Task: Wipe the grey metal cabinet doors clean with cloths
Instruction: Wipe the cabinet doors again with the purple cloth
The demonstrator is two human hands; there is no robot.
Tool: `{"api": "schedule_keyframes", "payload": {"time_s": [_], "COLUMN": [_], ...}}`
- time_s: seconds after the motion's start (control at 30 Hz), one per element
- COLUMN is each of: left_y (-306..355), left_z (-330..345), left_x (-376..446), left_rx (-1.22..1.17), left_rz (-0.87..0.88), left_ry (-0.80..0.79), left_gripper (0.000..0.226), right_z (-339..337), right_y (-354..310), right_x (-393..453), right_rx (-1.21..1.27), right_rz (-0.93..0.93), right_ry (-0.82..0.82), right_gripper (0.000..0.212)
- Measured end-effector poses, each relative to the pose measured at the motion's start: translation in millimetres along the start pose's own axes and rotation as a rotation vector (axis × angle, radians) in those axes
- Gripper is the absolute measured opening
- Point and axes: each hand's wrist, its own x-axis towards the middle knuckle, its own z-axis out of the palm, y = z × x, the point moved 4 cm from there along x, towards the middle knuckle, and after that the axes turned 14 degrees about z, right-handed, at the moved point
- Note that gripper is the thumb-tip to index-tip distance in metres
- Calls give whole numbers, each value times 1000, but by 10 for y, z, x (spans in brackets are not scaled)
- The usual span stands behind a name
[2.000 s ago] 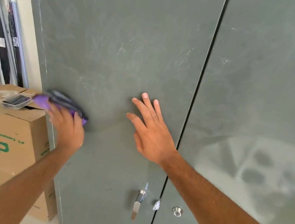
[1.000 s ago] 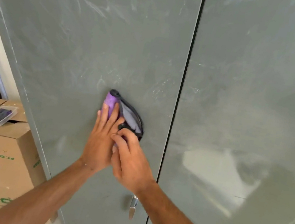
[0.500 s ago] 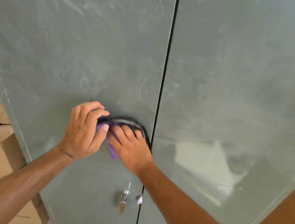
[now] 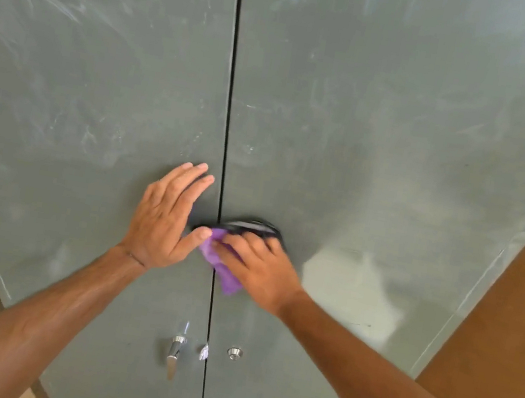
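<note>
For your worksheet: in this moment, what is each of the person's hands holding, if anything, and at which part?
The right hand presses the purple and black cloth at its middle against the right cabinet door. The left hand holds nothing.

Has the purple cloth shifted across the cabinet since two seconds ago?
Yes. The purple cloth moved rightward: from the left door's outer edge to the door seam, now under the right hand.
</note>
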Motion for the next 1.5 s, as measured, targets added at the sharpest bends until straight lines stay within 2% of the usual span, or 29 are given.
{"api": "schedule_keyframes", "payload": {"time_s": [0.1, 0.2, 0.23, 0.27, 0.3, 0.37, 0.4, 0.47, 0.53, 0.57, 0.67, 0.7, 0.73, 0.8, 0.83, 0.87, 0.9, 0.97, 1.07, 1.13, 1.17, 1.27, 1.3, 1.33, 1.4, 1.5], "left_y": [-10, 58, 83, 101, 118, 126, 129, 165, 305, 425, 874, 995, 1078, 1106, 1066, 1014, 966, 916, 889, 881, 881, 888, 882, 872, 873, 889], "left_z": [138, 223, 248, 260, 258, 228, 210, 184, 163, 156, 280, 361, 443, 570, 603, 624, 645, 697, 777, 804, 799, 782, 792, 799, 804, 808], "left_x": [-124, -136, -127, -124, -128, -136, -146, -111, 34, 151, 593, 710, 798, 877, 870, 842, 803, 724, 681, 673, 670, 664, 673, 677, 672, 658], "left_rx": [117, 177, 176, 174, 170, 173, 184, 186, 153, 133, 63, 41, 35, 75, 110, 144, 174, 219, 279, 316, 330, 333, 327, 330, 347, 358], "left_rz": [19, -48, -74, -92, -99, -85, -77, -106, -171, -174, -51, -1, 37, 94, 116, 141, 172, 226, 234, 243, 255, 284, 286, 280, 269, 277], "left_ry": [-52, -25, -11, -10, -14, -25, -32, -26, 48, 106, 163, 146, 123, 85, 81, 81, 76, 56, 71, 71, 70, 68, 67, 62, 66, 75], "left_gripper": [79, 77, 76, 75, 75, 75, 76, 78, 77, 72, 59, 60, 62, 65, 66, 66, 66, 68, 73, 75, 75, 74, 74, 75, 75, 76], "right_z": [-418, -633, -611, -562, -473, -307, -305, -490, -840, -1014, -1198, -1130, -999, -691, -635, -679, -801, -1151, -1461, -1366, -1232, -868, -919, -1032, -1276, -1582], "right_y": [708, 987, 936, 820, 672, 544, 656, 1140, 1702, 1926, 2078, 1926, 1738, 1408, 1403, 1526, 1731, 2227, 2666, 2514, 2343, 1953, 2040, 2167, 2523, 3013], "right_x": [-241, 273, 460, 577, 564, 147, -162, -651, -766, -665, -75, 13, 6, -388, -711, -1015, -1233, -1390, -931, -613, -608, -1244, -1510, -1693, -1716, -955], "right_rx": [-45, -3, 12, 13, -11, -88, -105, -126, -185, -204, -145, -125, -114, -155, -197, -216, -230, -278, -259, -208, -207, -265, -272, -282, -275, -253], "right_rz": [152, 528, 608, 583, 467, 136, 40, -26, 20, 106, 580, 637, 589, 256, 107, 41, 51, 207, 570, 792, 762, 322, 282, 308, 487, 855], "right_ry": [60, 280, 308, 295, 238, 65, 4, -55, -11, 62, 329, 367, 348, 136, 31, -47, -74, -18, 219, 374, 371, 51, -15, -33, 30, 336], "right_gripper": [43, 30, 31, 35, 40, 46, 46, 43, 38, 31, 20, 25, 32, 45, 47, 47, 46, 34, 18, 18, 22, 40, 42, 40, 33, 18]}}
